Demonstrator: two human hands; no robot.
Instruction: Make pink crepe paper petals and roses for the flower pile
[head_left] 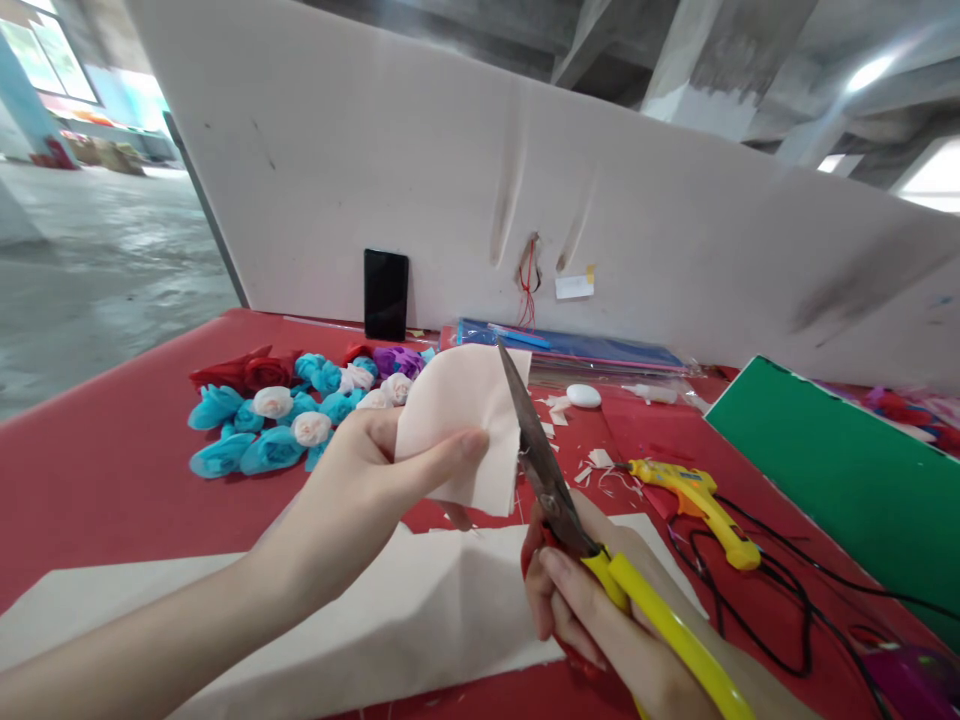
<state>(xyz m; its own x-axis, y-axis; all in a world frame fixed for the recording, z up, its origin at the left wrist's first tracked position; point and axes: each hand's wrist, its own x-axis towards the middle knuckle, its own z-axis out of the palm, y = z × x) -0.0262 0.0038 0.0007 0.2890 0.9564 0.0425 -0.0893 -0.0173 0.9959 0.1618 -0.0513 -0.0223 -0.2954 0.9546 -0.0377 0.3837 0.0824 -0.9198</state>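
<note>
Leftmost on my feed lie blue, white and red flowers (271,450). Next, the left hand (367,460) pinches a curved cream sheet (450,400) above the red table (112,430). The scissors (556,505), gripped in the right hand (604,610), meet its right edge. Print on the yellow glue gun (697,492) is too small for me.

Bare forearms (191,620), slim bare hands (367,470)
</note>
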